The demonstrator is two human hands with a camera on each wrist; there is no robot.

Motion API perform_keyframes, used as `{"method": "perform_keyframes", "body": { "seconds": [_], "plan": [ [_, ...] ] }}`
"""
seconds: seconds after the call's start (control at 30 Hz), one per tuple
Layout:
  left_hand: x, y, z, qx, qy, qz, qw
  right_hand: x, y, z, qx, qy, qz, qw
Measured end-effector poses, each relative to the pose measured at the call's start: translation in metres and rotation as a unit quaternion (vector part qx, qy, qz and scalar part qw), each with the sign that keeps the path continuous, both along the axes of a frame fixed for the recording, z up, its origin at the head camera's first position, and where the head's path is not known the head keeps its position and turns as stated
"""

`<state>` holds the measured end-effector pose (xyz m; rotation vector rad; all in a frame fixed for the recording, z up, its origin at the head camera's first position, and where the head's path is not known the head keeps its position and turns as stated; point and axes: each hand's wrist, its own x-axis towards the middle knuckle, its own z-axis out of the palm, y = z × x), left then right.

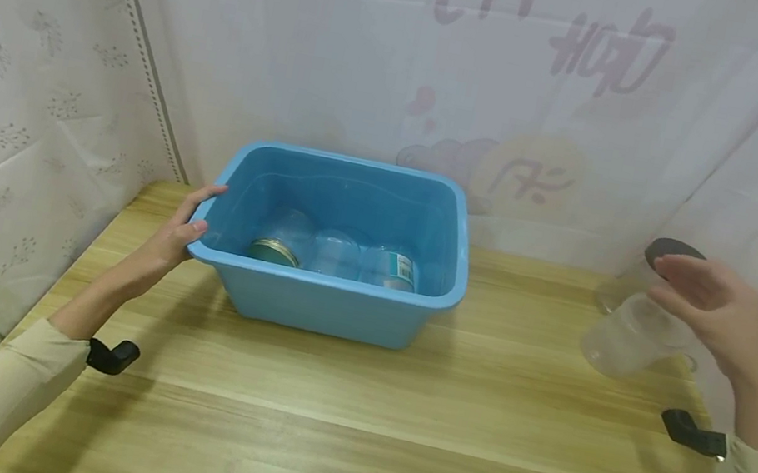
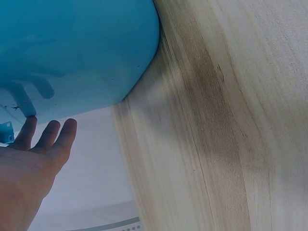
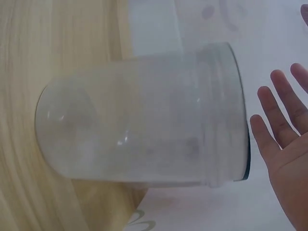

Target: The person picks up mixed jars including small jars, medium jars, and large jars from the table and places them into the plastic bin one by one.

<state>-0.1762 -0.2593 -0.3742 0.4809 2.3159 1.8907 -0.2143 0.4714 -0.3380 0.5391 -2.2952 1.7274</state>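
Observation:
At the left end of a blue plastic bin (image 1: 329, 304), my left hand (image 1: 174, 234) holds the rim, thumb and a finger over the edge. Its other fingers (image 2: 62, 139) lie against the outside in the left wrist view. Several clear jars lie in the bin: a jar with a green-gold lid (image 1: 275, 252), a plain clear one (image 1: 333, 254) and a labelled jar (image 1: 389, 268). My right hand (image 1: 716, 313), fingers extended, is over a clear container (image 1: 622, 343), partly hiding it. Behind is a dark lid (image 1: 673, 250). A clear jar (image 3: 144, 120) stands beside the fingers in the right wrist view.
The wooden table (image 1: 344, 433) carries the bin near its back edge, left of centre, and the clear containers at the right. Printed white cloth (image 1: 352, 46) hangs behind and along both sides. A black wrist mount (image 1: 690, 431) juts from the right sleeve.

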Motion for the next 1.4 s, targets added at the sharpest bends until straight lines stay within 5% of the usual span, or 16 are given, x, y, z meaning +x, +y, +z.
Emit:
{"method": "perform_keyframes", "body": {
  "seconds": [0.4,0.87,1.4],
  "plan": [
    [-0.001,0.002,0.001,-0.007,-0.006,0.007,0.9999,0.004,0.011,-0.010,0.132,-0.002,-0.052,0.990],
    [-0.001,0.001,0.000,0.002,0.000,-0.001,1.0000,0.006,0.020,-0.025,0.109,-0.025,-0.013,0.994],
    [-0.001,0.001,0.000,0.005,-0.002,-0.002,1.0000,0.013,0.025,-0.038,0.161,-0.044,-0.041,0.985]
  ]
}}
